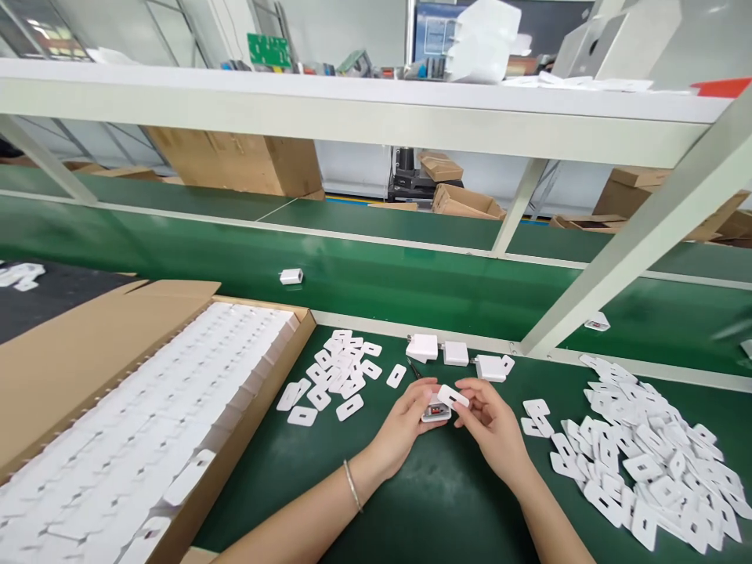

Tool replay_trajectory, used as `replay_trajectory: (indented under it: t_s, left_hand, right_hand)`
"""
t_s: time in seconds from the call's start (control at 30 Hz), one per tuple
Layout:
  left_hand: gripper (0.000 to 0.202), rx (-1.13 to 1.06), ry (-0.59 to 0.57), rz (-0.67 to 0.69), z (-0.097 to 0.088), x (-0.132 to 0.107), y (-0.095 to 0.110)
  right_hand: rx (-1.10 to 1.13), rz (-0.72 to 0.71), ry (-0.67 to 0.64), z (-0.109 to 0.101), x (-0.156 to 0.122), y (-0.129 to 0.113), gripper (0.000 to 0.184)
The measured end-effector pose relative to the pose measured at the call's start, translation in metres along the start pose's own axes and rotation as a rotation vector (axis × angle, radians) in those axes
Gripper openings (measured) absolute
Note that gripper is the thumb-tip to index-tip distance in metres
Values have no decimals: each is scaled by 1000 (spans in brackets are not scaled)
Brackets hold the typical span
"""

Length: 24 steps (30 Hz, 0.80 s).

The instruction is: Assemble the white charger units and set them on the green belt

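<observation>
My left hand (403, 419) is closed around a white charger housing (435, 417), its open end facing me with metal and reddish parts visible inside. Between the fingertips of my right hand (493, 429) is a small white end plate (453, 396) with a dark slot, held tilted at the housing's upper edge; whether the two touch, I cannot tell. Just beyond my hands stand white chargers (455, 353) in a row. A thin dark pointed tool (414, 369) lies partly behind my left fingers. Loose slotted plates form a small pile (338, 372) to the left and a larger one (658, 462) to the right.
A cardboard box (287, 368) holding rows of white pieces in dividers stands at left. Behind the green work surface (435, 501) runs a green conveyor belt (376, 270) carrying a few chargers. A pale slanted post (628, 227) rises at right, supporting an overhead shelf (352, 106).
</observation>
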<state>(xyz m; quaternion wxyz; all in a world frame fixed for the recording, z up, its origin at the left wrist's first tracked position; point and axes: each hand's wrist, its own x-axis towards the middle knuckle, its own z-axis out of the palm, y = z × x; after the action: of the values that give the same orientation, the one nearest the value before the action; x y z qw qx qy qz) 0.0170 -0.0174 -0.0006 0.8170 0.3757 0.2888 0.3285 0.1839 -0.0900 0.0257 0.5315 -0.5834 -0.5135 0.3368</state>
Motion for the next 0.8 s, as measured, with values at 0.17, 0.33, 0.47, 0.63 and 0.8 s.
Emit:
replay_trajectory:
  t_s: [0.17,0.33,0.47,0.63,0.8]
  left_hand:
    - [50,-148,2,-25,-1,0,-1]
    - [56,-117,-89,-28,-4,0,-1]
    - [58,64,-204,83,-5,-4,2]
    - [42,203,-344,202,-1,-12,7]
    - [33,387,-363,355,-3,-15,3]
  right_hand:
    - [40,-37,-58,6,0,0,17]
    - [-5,-52,-68,8,0,3,15]
    - [26,-19,-4,8,-2,8,27]
    - [-2,56,-76,8,-6,4,37]
    - [7,114,-156,15,-10,-2,43]
